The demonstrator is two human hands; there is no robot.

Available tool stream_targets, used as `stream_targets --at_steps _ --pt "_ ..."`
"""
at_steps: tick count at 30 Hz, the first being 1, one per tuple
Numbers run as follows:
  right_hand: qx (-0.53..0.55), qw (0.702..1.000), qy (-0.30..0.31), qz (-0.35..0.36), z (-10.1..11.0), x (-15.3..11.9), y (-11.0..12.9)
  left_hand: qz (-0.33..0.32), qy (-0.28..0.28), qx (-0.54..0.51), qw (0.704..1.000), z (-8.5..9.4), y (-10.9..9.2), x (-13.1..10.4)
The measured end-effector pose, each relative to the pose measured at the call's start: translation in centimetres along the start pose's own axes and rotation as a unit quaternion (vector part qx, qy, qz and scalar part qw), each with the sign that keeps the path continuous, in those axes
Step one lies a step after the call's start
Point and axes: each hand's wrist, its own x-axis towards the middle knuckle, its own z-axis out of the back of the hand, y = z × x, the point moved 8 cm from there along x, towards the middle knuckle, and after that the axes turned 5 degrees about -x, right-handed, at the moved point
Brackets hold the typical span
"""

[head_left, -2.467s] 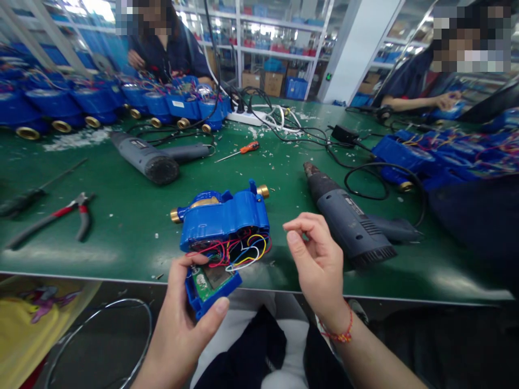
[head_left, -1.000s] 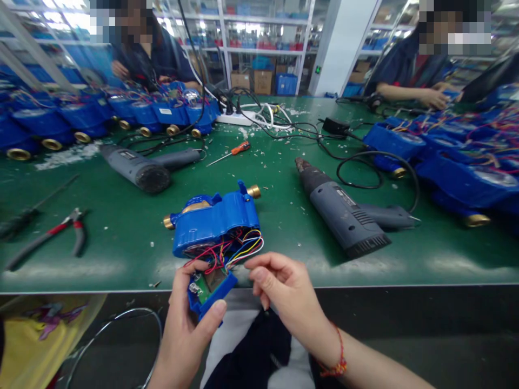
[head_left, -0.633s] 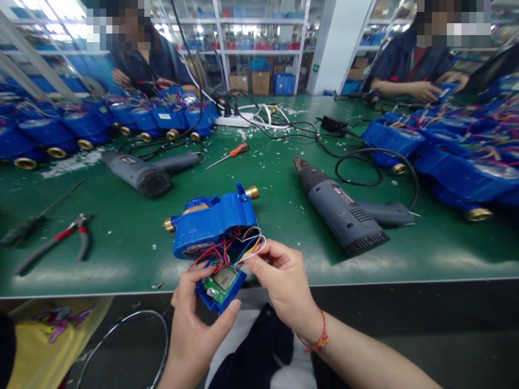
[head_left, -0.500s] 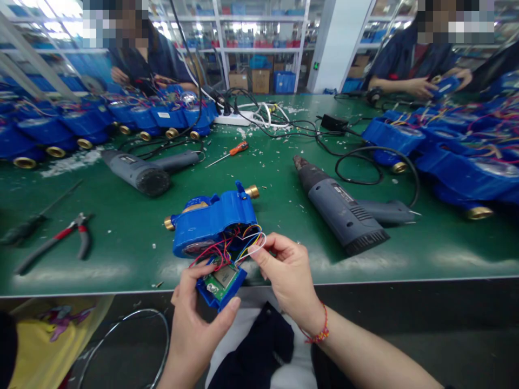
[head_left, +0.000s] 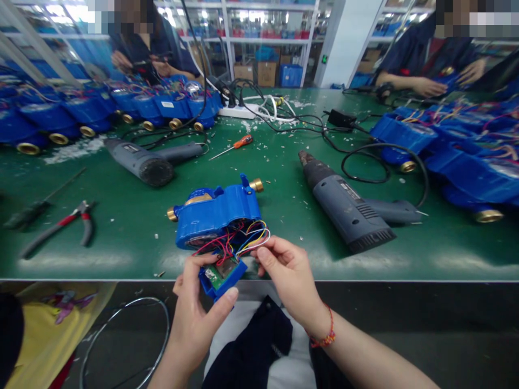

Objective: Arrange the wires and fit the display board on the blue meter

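On the table's near side lies a blue water meter (head_left: 219,213) with brass pipe ends, its open side toward me. Red, blue, yellow and white wires (head_left: 253,237) run from it to a green circuit board (head_left: 217,274) seated in a blue plastic cover (head_left: 231,281). My left hand (head_left: 198,308) grips this cover between thumb and fingers, just past the table's front edge. Beside it, my right hand (head_left: 286,270) is closed in a pinch at the looped wires; its fingertips partly hide them.
Heat guns lie to the left (head_left: 156,165) and right (head_left: 348,210). Pliers (head_left: 77,221) and an orange screwdriver (head_left: 239,143) are on the green table (head_left: 133,237). More blue meters (head_left: 81,119) line both sides. Black cables and a white power strip (head_left: 239,111) lie behind. Two people work opposite.
The board and cover are tilted more, so less of the board's face shows. My right fingers remain at the wires. The whole view has shifted slightly.
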Motion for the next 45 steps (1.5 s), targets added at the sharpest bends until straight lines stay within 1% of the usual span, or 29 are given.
stream_targets --at_steps 1,3,6,9,10,11,14,15,16,17,18,20,22,23,25,27,29,31,33,35,37,40,42,45 --pt "-0.001 1.0 0.023 -0.005 -0.5 -0.1 0.0 -0.001 0.015 -0.013 1.0 -0.1 0.1 0.0" --pt "0.004 0.999 0.042 -0.018 -1.1 -0.2 -0.1 0.001 0.033 -0.024 0.999 -0.1 0.3 0.1" --pt "0.001 0.999 0.04 -0.018 -1.2 -0.1 -0.3 -0.001 0.065 0.001 0.998 0.0 0.6 0.1" --pt "-0.03 0.999 0.032 0.022 -1.1 -0.1 0.0 -0.023 0.108 0.053 0.992 -0.3 0.2 0.0" --pt "-0.04 0.998 0.03 0.032 -1.1 -0.1 0.1 -0.039 0.102 0.068 0.992 -0.1 -0.3 -0.1" --pt "-0.048 0.998 0.029 0.039 -1.1 -0.1 0.1 -0.06 0.079 0.082 0.992 0.1 -1.0 -0.2" --pt "-0.068 0.996 0.034 0.048 -1.3 -0.1 0.3 -0.112 -0.031 0.134 0.984 1.2 -3.7 -0.7" --pt "-0.075 0.995 0.035 0.056 -1.3 -0.1 0.4 -0.122 -0.062 0.156 0.978 1.4 -4.7 -0.8" --pt "-0.083 0.994 0.036 0.066 -1.3 -0.1 0.7 -0.129 -0.082 0.178 0.972 1.3 -5.5 -0.9" --pt "-0.091 0.992 0.036 0.076 -1.3 -0.1 1.0 -0.134 -0.09 0.198 0.967 1.0 -6.1 -0.9" --pt "-0.097 0.991 0.037 0.084 -1.3 0.0 1.2 -0.145 -0.086 0.211 0.963 0.6 -6.8 -0.8" --pt "-0.106 0.989 0.04 0.092 -1.3 0.1 1.7 -0.176 -0.058 0.22 0.958 -0.5 -7.6 -0.3" --pt "-0.109 0.989 0.045 0.09 -1.4 0.2 1.8 -0.205 -0.036 0.217 0.954 -1.2 -8.0 0.3" --pt "-0.106 0.99 0.047 0.085 -1.4 0.3 1.8 -0.21 -0.031 0.214 0.954 -1.2 -8.0 0.7" --pt "-0.09 0.992 0.052 0.065 -1.3 0.5 1.6 -0.193 -0.01 0.184 0.964 -1.0 -7.6 1.6" --pt "-0.056 0.996 0.061 0.04 -1.4 0.8 1.4 -0.156 0.042 0.113 0.98 -0.8 -7.1 2.5" --pt "-0.019 0.997 0.066 0.017 -1.2 1.1 1.3 -0.117 0.087 0.039 0.988 -0.6 -6.7 3.2" --pt "0.019 0.999 0.039 0.009 -0.3 1.5 1.4 -0.087 0.106 0.004 0.991 -0.2 -6.6 3.7" --pt "0.053 0.998 -0.01 0.01 0.9 1.9 1.5 -0.068 0.117 -0.009 0.991 -0.1 -6.5 3.9" --pt "0.063 0.997 -0.037 0.013 1.7 2.0 1.6 -0.055 0.127 -0.023 0.99 -0.2 -6.4 3.9" --pt "0.042 0.999 -0.024 0.007 1.5 1.8 1.5 -0.047 0.129 -0.037 0.99 -0.3 -6.3 3.8" --pt "-0.005 1.0 0.018 0.0 0.4 1.4 1.3 -0.045 0.125 -0.064 0.989 -0.4 -6.1 3.7" --pt "-0.021 0.999 0.04 0.017 -0.3 1.1 1.5 -0.044 0.116 -0.077 0.989 -0.4 -5.9 3.6" --pt "-0.002 0.997 0.064 0.05 -1.3 0.7 1.8 -0.048 0.1 -0.082 0.99 -0.4 -5.9 3.7"
